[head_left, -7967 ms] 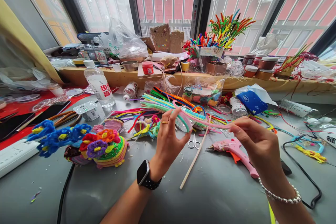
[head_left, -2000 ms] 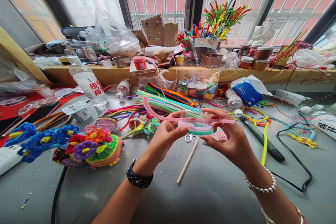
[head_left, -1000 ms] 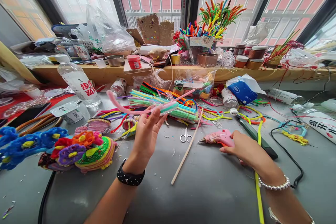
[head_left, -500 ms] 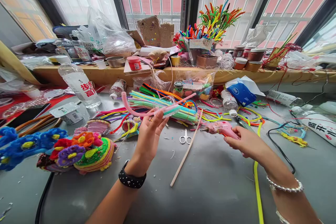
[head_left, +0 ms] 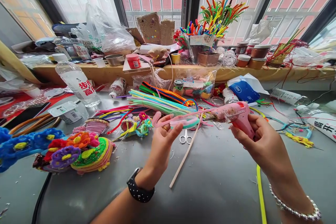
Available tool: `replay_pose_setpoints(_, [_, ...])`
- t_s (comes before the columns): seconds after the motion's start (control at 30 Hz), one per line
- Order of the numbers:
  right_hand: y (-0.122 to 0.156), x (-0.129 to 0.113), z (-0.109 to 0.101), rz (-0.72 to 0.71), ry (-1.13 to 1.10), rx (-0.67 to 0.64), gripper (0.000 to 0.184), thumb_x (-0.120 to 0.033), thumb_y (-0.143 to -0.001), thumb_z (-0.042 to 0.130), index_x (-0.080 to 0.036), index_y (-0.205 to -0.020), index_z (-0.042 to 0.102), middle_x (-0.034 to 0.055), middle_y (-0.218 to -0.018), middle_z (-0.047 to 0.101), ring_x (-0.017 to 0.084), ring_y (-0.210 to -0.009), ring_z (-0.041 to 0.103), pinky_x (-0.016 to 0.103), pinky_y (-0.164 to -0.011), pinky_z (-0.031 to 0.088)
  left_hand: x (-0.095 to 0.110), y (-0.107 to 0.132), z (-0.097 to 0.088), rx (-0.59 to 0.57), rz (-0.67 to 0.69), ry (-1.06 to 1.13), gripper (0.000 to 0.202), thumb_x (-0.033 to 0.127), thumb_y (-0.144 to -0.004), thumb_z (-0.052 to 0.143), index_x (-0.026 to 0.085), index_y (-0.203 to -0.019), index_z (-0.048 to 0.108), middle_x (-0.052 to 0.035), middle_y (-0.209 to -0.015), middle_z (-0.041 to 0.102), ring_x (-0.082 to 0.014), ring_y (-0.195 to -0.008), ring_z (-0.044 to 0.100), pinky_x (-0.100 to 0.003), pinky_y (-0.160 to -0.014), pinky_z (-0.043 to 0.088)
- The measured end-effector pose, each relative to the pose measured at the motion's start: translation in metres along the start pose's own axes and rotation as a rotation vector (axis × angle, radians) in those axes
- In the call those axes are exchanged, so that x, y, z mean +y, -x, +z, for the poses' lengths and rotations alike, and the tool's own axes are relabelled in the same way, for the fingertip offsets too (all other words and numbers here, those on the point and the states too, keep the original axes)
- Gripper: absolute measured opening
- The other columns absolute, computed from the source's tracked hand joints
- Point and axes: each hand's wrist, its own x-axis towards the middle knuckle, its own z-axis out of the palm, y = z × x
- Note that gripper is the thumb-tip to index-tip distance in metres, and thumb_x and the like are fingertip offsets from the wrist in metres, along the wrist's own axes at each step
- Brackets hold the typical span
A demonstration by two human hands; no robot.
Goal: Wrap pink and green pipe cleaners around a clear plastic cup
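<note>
Fuzzy pink pipe cleaner (head_left: 160, 120) (looped), plastic glue gun (head_left: 237, 114)

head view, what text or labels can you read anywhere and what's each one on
"步步高", red characters, only roughly legible: label of the water bottle at left.
"B": label of a bottle on the sill.
One large black character, cut off and hard to make out: white bottle lying at far right.
White logo on the blue tissue pack: too blurred.
Print on the pink glue gun in the right hand: too small.
Barcode tub: unreadable.

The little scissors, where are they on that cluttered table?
The scissors lie flat on the grey table near the middle of the head view, between the left hand and the wooden stick.
</note>
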Motion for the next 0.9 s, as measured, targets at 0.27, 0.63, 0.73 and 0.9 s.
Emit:
replay_pose_setpoints(0.27, [0.005,-0.002,0.009,-0.060,0.093,0.045,0.054,-0.054,-0.060,0.062,-0.020,-0.101,0.054,0.0076,-0.087,0.067,0.021,-0.067,0.062,0.032,-0.059,0.050,-0.001,0.003,0.003,-0.050,-0.011,-0.048,0.049,0.036,-0.062,0.078,0.018,-0.101,0.057,-0.0079,-0.108,0.067,-0.0244,-0.109,0.060,-0.036,-0.098,0.042])
replay_pose_setpoints(0.63, [0.005,0.001,0.013,-0.092,0.151,0.063,0.054,-0.056,-0.061,0.061,-0.020,-0.102,0.054,0.0073,-0.086,0.067,0.022,-0.067,0.064,0.033,-0.060,0.050,-0.003,0.005,0.002,-0.010,-0.040,-0.023,0.059,0.032,-0.058,0.080,0.019,-0.104,0.046,-0.0090,-0.110,0.065,-0.0233,-0.109,0.059,-0.034,-0.093,0.044])
replay_pose_setpoints(0.73, [0.005,0.001,0.013,-0.110,0.155,0.076,0.053,-0.055,-0.062,0.061,-0.020,-0.101,0.054,0.0077,-0.086,0.068,0.022,-0.066,0.064,0.033,-0.059,0.050,-0.003,0.005,0.002,-0.012,-0.041,-0.017,0.058,0.031,-0.059,0.080,0.019,-0.105,0.046,-0.0084,-0.109,0.066,-0.0232,-0.108,0.059,-0.035,-0.093,0.043])
replay_pose_setpoints(0.9, [0.005,0.000,0.013,-0.100,0.165,0.078,0.051,-0.053,-0.062,0.062,-0.021,-0.100,0.055,0.0076,-0.087,0.068,0.022,-0.067,0.064,0.034,-0.060,0.050,-0.004,0.005,0.002,-0.019,-0.036,-0.020,0.057,0.032,-0.059,0.079,0.019,-0.104,0.047,-0.0079,-0.108,0.066,-0.0229,-0.109,0.059,-0.035,-0.094,0.043])
